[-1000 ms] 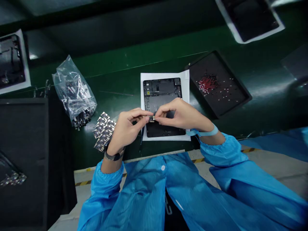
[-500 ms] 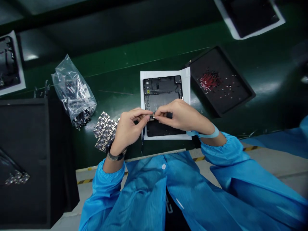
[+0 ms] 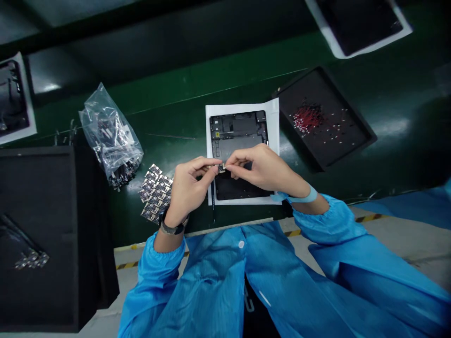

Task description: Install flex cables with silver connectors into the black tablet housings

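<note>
My left hand [image 3: 190,188] and my right hand [image 3: 262,169] meet in a pinch over a black tablet housing [image 3: 237,134] that lies on a white sheet [image 3: 273,112]. Between their fingertips sits a small circuit board [image 3: 221,168], held by both hands just above the housing's left side. A pile of several similar small boards [image 3: 155,192] lies on the green belt just left of my left hand. A dark thin tool [image 3: 213,206] lies at the sheet's left edge, under my left hand.
A clear plastic bag of parts [image 3: 111,136] lies at the left. A black tray [image 3: 324,117] with red and pale small parts sits right of the housing. A black foam block [image 3: 38,225] stands at the far left. Other housings on white sheets rest at the top right [image 3: 355,23] and far left [image 3: 14,98].
Both hands stay pinched on the small board and have shifted slightly away from me over the housing. The view has drifted a little.
</note>
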`<state>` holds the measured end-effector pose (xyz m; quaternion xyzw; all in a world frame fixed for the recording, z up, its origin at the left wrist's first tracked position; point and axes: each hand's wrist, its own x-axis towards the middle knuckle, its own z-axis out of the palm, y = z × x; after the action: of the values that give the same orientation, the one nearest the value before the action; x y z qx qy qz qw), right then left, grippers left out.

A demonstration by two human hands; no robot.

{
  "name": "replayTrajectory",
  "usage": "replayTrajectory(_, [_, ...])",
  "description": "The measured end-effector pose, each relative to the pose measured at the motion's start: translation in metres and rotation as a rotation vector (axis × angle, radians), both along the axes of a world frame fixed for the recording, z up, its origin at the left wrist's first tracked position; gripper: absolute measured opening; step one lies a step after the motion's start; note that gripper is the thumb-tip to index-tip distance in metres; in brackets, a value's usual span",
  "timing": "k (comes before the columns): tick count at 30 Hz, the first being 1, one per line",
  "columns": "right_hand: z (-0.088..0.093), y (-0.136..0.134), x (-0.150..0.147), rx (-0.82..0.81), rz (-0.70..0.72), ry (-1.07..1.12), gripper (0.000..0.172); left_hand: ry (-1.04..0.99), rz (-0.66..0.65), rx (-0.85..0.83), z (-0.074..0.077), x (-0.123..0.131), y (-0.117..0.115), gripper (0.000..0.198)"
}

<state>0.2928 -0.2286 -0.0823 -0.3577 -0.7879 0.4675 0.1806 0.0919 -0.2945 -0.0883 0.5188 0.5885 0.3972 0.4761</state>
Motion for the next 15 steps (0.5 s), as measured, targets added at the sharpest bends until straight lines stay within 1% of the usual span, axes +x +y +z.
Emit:
replayTrajectory(3, [-0.002,-0.0014,-0.002,-0.101,-0.041,0.068,0.014,-0.007,0.028,0.015,-0.0003,0.0018,-0.0004,0.019])
replayTrajectory(6, [-0.0034,-0.0009,-0.0032,-0.148,-0.066,0.095,0.014,-0.01,0.045,0.044,-0.0006,0.0026,-0.0007,0.018])
replayTrajectory(8, [-0.004,0.0002,-0.0035,-0.186,-0.071,0.114,0.014,-0.015,0.045,0.052,-0.0007,0.0027,-0.0008,0.018])
replayTrajectory(12, [-0.0058,0.0008,-0.0037,-0.316,-0.06,0.168,0.014,-0.001,0.036,0.072,-0.0012,0.0035,-0.0012,0.017])
replayTrajectory(13, [-0.0062,0.0003,-0.0038,-0.32,-0.062,0.17,0.014,0.017,0.036,0.084,-0.0016,0.004,-0.0014,0.017])
replayTrajectory(15, [-0.0067,-0.0005,-0.004,-0.274,-0.083,0.154,0.013,0.051,0.039,0.108,-0.0023,0.0046,-0.0018,0.016])
